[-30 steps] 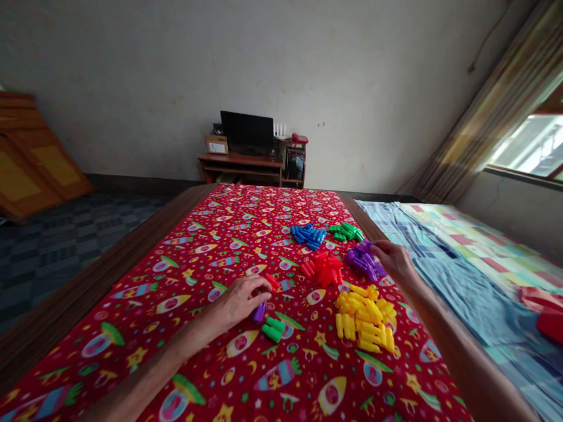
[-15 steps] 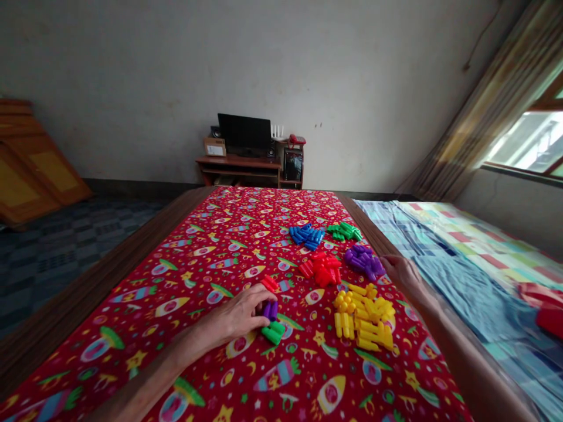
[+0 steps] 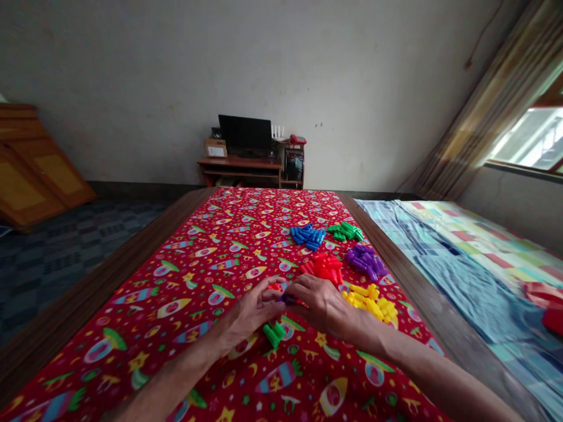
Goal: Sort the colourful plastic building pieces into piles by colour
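From my seat, the plastic peg pieces lie sorted by colour in loose heaps straight on the red rocket-print tablecloth (image 3: 197,234). The blue heap (image 3: 308,235) and green heap (image 3: 346,231) sit at about 1 o'clock from the hands. The red heap (image 3: 323,268) and purple heap (image 3: 365,261) are nearer, and the yellow heap (image 3: 372,302) is at 3 o'clock, just beside my right wrist.

A single purple piece (image 3: 288,299) sits between the two hands at the middle of the cloth. My left hand (image 3: 248,313) has its fingers curled, with thumb and fingertips pinched onto that piece. My right hand (image 3: 323,305) lies palm down with bent fingertips touching its other end; I cannot tell whether it grips. A loose red piece (image 3: 275,286) lies at 12 o'clock from the left fingers, and a pair of green pieces (image 3: 273,334) at 6 o'clock.
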A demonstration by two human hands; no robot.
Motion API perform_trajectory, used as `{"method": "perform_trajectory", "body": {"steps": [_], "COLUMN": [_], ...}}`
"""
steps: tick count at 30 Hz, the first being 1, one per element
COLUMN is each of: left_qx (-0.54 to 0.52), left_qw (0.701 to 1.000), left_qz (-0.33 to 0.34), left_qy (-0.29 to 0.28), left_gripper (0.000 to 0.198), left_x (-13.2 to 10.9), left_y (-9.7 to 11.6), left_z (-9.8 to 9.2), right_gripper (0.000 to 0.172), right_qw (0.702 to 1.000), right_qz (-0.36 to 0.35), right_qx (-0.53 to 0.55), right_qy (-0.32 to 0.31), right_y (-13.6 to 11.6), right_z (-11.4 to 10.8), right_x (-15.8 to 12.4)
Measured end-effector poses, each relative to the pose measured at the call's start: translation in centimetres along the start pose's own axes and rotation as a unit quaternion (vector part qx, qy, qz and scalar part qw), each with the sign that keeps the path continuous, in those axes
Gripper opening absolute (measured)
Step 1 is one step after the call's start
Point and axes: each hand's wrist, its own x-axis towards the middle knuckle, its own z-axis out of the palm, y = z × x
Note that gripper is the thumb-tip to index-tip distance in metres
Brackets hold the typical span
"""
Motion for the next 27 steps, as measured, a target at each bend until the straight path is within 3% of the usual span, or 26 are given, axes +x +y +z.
{"method": "perform_trajectory", "body": {"steps": [3, 5, 8, 12, 17, 21, 23, 25, 27], "left_qx": [0.105, 0.232, 0.374, 0.445, 0.476, 0.428, 0.366, 0.298, 0.257], "left_qw": [0.993, 0.966, 0.916, 0.879, 0.862, 0.895, 0.923, 0.945, 0.952], "left_qz": [0.054, 0.107, 0.143, 0.118, 0.108, 0.117, 0.119, 0.115, 0.116], "left_qy": [0.019, 0.03, -0.021, -0.126, -0.132, -0.052, 0.012, 0.074, 0.118], "left_gripper": [0.054, 0.038, 0.027, 0.029, 0.021, 0.019, 0.023, 0.027, 0.03], "left_x": [-0.2, -0.1, -0.2, -1.0, -1.3, -0.2, 0.6, 1.2, 1.5], "left_y": [0.5, 0.6, 0.5, 0.1, -0.3, -0.5, -0.6, -0.6, -0.6], "left_z": [-0.3, -1.0, -1.8, -1.9, -1.4, -2.0, -2.4, -2.7, -2.8], "right_gripper": [0.023, 0.03, 0.039, 0.037, 0.04, 0.044, 0.043, 0.041, 0.036], "right_qw": [0.998, 0.988, 0.94, 0.88, 0.845, 0.827, 0.844, 0.901, 0.966], "right_qz": [0.057, 0.139, 0.3, 0.411, 0.438, 0.461, 0.441, 0.357, 0.22], "right_qx": [-0.005, -0.039, -0.15, -0.226, -0.27, -0.298, -0.292, -0.238, -0.133], "right_qy": [0.023, 0.05, 0.063, -0.074, -0.144, -0.12, -0.089, -0.057, -0.029], "right_y": [2.3, 5.3, 10.6, 15.3, 16.3, 14.9, 13.4, 11.3, 8.6], "right_z": [-2.4, -4.8, -7.9, -9.0, -7.6, -7.6, -7.6, -7.0, -5.8], "right_x": [-0.5, -1.6, -3.7, -5.6, -5.6, -4.9, -4.3, -3.5, -2.4]}}
